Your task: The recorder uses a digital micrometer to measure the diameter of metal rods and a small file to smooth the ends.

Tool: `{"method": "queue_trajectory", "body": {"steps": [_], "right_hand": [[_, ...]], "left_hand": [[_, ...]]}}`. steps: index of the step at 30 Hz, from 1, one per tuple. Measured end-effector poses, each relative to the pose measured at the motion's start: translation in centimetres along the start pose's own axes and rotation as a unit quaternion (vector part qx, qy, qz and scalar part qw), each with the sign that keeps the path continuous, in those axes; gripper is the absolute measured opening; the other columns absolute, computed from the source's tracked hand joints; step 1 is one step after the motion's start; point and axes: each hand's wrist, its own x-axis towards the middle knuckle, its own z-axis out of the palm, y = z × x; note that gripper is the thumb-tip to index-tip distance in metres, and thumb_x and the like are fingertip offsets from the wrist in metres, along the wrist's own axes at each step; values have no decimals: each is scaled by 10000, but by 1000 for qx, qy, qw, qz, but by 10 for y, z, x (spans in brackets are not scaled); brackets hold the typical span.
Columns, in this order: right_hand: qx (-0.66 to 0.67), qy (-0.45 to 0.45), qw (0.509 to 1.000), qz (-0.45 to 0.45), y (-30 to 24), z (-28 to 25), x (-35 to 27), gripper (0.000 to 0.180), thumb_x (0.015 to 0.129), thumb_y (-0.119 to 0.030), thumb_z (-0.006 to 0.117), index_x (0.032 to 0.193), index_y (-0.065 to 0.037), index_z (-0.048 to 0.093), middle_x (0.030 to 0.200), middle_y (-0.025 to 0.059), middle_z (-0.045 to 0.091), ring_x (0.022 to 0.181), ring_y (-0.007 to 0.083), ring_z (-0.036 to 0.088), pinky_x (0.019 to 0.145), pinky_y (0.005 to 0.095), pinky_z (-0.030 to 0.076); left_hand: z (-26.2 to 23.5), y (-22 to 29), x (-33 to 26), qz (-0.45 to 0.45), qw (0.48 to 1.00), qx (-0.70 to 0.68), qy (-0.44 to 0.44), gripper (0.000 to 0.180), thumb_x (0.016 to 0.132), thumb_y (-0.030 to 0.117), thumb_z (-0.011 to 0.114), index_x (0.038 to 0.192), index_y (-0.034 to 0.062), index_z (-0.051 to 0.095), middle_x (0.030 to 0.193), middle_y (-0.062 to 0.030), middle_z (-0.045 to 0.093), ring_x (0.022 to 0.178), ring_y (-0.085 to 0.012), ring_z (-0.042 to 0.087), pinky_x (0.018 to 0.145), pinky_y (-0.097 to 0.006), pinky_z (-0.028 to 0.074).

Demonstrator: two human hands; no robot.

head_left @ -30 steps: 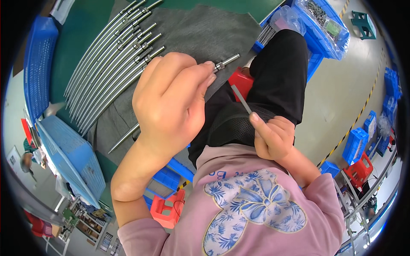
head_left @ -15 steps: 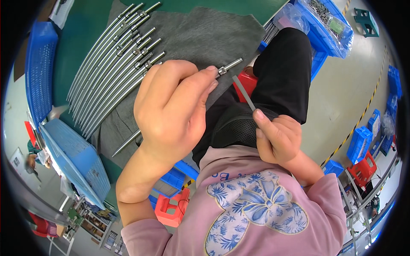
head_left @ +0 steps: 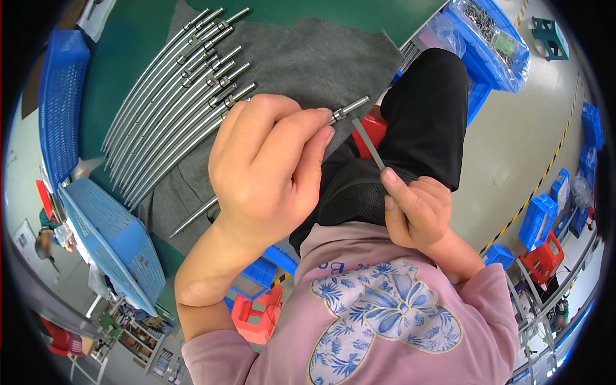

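Observation:
My left hand (head_left: pixel 266 163) is closed around a slim metal rod (head_left: pixel 196 216). The rod slants from lower left to upper right, with a collar and narrower tip beyond my fingers; its middle is hidden in the hand. Pinched between thumb and fingers, a thin flat grey strip, like a small file (head_left: pixel 367 142), points up and left from my right hand (head_left: pixel 418 208). The strip's upper end is close to the rod's collar; I cannot tell whether they touch. Several similar metal rods (head_left: pixel 163 122) lie side by side to the left of my left hand, on a dark grey cloth (head_left: pixel 301 58).
The cloth covers part of a green tabletop (head_left: pixel 333 13). Blue perforated baskets (head_left: pixel 115 240) stand at the left. A blue bin (head_left: pixel 516 74) with small metal parts is at upper right. Red stools (head_left: pixel 258 314) are below the table edge and under me.
My left hand and the rod have shifted slightly right and down in the picture. The grey strip has moved a little, still close to the collar. Both grips are unchanged.

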Motion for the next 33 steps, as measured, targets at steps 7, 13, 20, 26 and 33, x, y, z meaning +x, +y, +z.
{"method": "queue_trajectory", "body": {"steps": [7, 13, 20, 26, 33], "right_hand": [[-13, 65, 998, -16, 6, 7, -1, 549, 551, 30, 578, 1098, 25, 619, 472, -22, 297, 360, 115, 299, 377, 262, 235], [-2, 79, 997, -17, 5, 7, 1, 527, 574, 43, 583, 1100, 30, 616, 475, -14, 308, 361, 121, 311, 379, 264, 244], [1, 77, 997, -13, 3, 7, 9, 518, 584, 52, 583, 1101, 41, 610, 476, -13, 340, 361, 122, 330, 380, 262, 254], [8, 68, 998, -16, -3, 5, 14, 526, 581, 50, 570, 1106, 48, 605, 482, -15, 404, 361, 111, 362, 375, 251, 276], [-14, 51, 999, -7, -4, 2, 12, 545, 538, 45, 550, 1079, 48, 622, 464, -13, 386, 344, 115, 345, 362, 252, 267]], "left_hand": [[2, 2, -3, 68, 995, 75, 10, 253, 603, -37, 695, 848, 2, 642, 759, -66, 555, 615, -214, 513, 529, -306, 430], [-1, 10, 5, -83, 996, -25, 8, 179, 620, -56, 689, 766, 18, 615, 738, -69, 535, 597, -205, 541, 521, -302, 440], [2, 8, 1, -72, 996, -43, 17, 162, 647, -40, 692, 760, 51, 621, 737, -53, 538, 618, -186, 490, 529, -291, 387], [5, 10, -5, -104, 993, -43, 33, 165, 635, -19, 707, 760, 56, 630, 708, -34, 525, 632, -191, 470, 544, -297, 374], [4, 13, -4, -102, 994, -39, -5, 134, 668, -54, 699, 768, -6, 624, 749, -85, 554, 651, -172, 547, 579, -252, 442]]}}
